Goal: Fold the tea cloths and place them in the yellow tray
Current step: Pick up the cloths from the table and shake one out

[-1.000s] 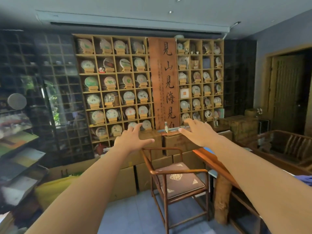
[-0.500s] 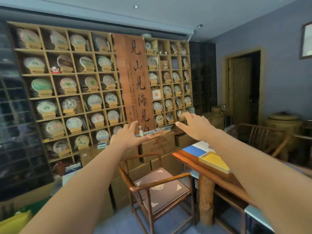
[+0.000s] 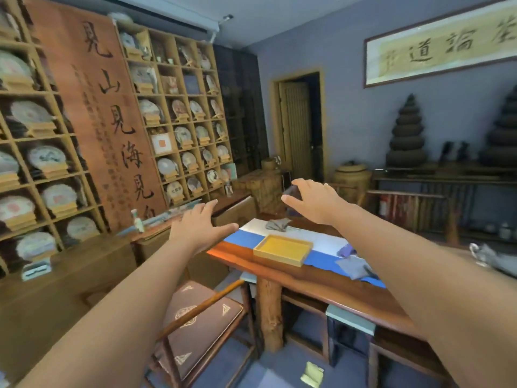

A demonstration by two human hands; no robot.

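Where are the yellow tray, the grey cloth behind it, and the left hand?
yellow tray [image 3: 282,245], head view, bare inside floor.
grey cloth [image 3: 275,224], head view, middle of the crumpled heap.
left hand [image 3: 197,228], head view, back of the hand.

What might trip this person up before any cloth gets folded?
Both hands, left and right, are empty and raised, so nothing is started. The grey cloth lies beyond the yellow tray; reaching over might nudge the tray. Another cloth sits near the table edge and might slide off.
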